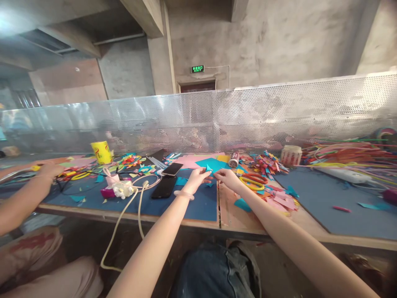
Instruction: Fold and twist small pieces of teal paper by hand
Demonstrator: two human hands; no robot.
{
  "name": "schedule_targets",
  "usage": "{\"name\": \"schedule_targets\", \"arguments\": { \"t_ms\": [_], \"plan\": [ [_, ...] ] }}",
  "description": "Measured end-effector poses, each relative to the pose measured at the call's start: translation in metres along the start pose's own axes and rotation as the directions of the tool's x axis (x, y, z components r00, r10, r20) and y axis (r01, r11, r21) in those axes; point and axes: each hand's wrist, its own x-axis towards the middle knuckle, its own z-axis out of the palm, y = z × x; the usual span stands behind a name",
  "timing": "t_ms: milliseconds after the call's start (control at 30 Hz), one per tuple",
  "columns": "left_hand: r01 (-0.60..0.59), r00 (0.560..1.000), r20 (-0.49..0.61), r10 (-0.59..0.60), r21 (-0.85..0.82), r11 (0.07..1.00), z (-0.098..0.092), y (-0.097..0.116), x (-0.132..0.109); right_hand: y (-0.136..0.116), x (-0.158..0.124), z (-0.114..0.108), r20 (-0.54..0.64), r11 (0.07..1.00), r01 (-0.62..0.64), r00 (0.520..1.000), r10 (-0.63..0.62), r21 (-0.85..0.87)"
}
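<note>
My left hand [198, 179] and my right hand [228, 178] meet over the worktable, each pinching an edge of a small teal paper piece [209, 168]. Just behind it lies a larger teal paper sheet [214, 164] on a pink sheet [189, 160]. A pale bracelet sits on my left wrist. Yellow-handled scissors [252, 182] lie just right of my right hand. Two dark phones [167, 180] rest left of my left hand.
Coloured paper scraps [266, 163] and strips [347, 155] cover the table. A yellow cup [101, 152], a small can [234, 159], a white cup [290, 155] and a cable [124, 215] are there. Another person's arm [27, 190] reaches in at left. A perforated metal screen [248, 116] backs the bench.
</note>
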Motion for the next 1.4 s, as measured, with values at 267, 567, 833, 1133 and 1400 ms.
{"name": "schedule_targets", "arguments": {
  "t_ms": [267, 567, 833, 1133, 1400],
  "plan": [
    [0.008, 0.999, -0.040, -0.005, 0.077, 0.997, -0.001, 0.001, 0.000, 0.004, 0.002, 0.001, 0.039, 1.000, -0.002, 0.999, 0.002, -0.008],
    [-0.016, 0.999, -0.050, 0.019, 0.071, 0.997, 0.000, 0.000, 0.001, -0.001, 0.000, -0.001, 0.037, 0.999, -0.017, 0.999, 0.019, -0.050],
    [0.030, 0.999, -0.014, -0.029, 0.059, 0.998, 0.006, 0.004, -0.003, -0.004, -0.001, -0.003, 0.023, 0.991, -0.068, 0.998, 0.066, 0.116],
    [-0.005, 1.000, -0.006, 0.006, 0.076, 0.997, 0.006, 0.008, -0.009, 0.002, 0.002, -0.005, -0.044, 0.975, -0.057, 0.997, 0.068, 0.213],
    [-0.074, 0.997, -0.006, 0.076, 0.173, 0.982, 0.006, 0.007, -0.004, -0.004, -0.002, -0.005, -0.038, 0.926, -0.112, 0.990, 0.135, 0.360]
  ]
}}
